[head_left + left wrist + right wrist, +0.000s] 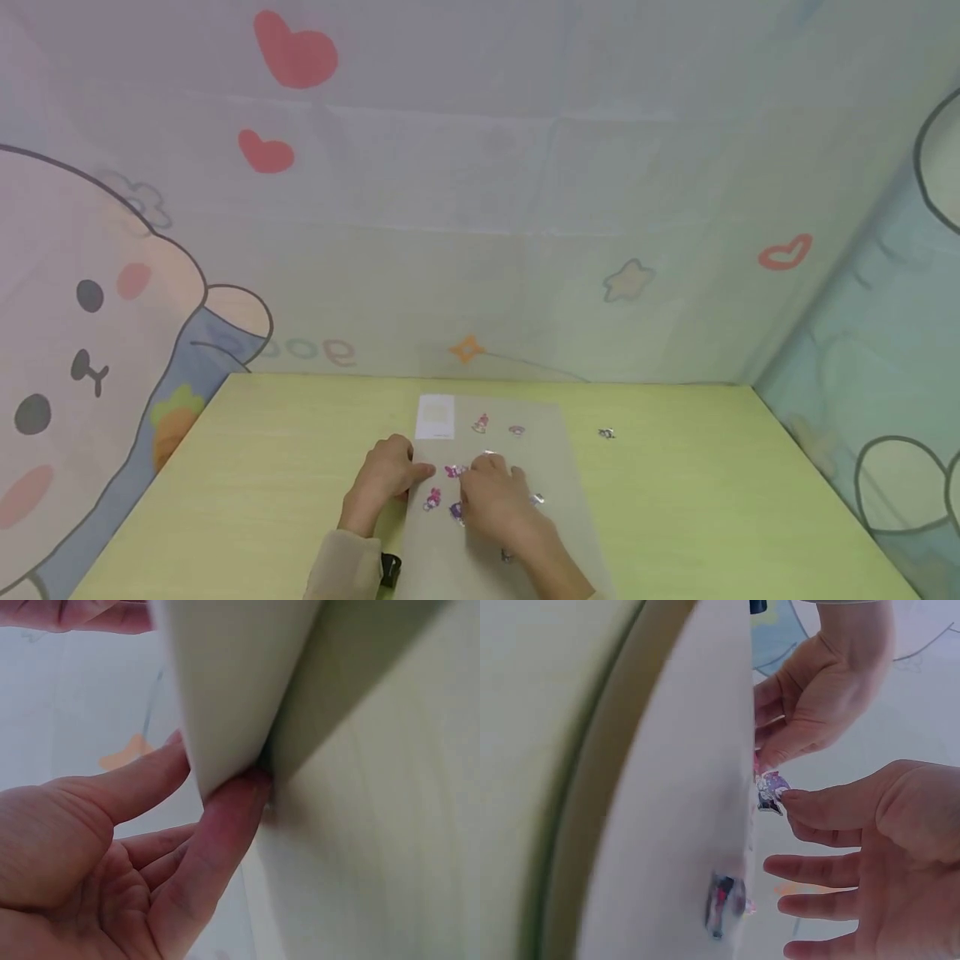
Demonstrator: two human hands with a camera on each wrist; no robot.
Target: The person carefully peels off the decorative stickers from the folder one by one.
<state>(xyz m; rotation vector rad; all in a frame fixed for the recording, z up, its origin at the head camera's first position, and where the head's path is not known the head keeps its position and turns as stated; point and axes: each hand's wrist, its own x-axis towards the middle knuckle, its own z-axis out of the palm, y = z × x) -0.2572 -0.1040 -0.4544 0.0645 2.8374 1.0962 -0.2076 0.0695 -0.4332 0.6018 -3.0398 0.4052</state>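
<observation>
A pale board (543,442) lies on the table, with several small cartoon stickers on it. My left hand (384,479) grips its left edge. In the left wrist view the thumb (142,784) lies against the board's upper face, and the index finger (232,817) is hooked under it. Over the middle of the board, my right hand (498,500) pinches a small shiny purple sticker (772,787) between thumb and index finger; its other fingers are spread. A pink sticker (432,500) and a purple one (453,472) lie between the hands.
A white card (435,425) lies at the board's far left corner, beside two pink stickers (480,423). One small dark sticker (607,433) is on the yellow-green table (675,500), right of the board. A printed cloth (487,208) hangs behind the table.
</observation>
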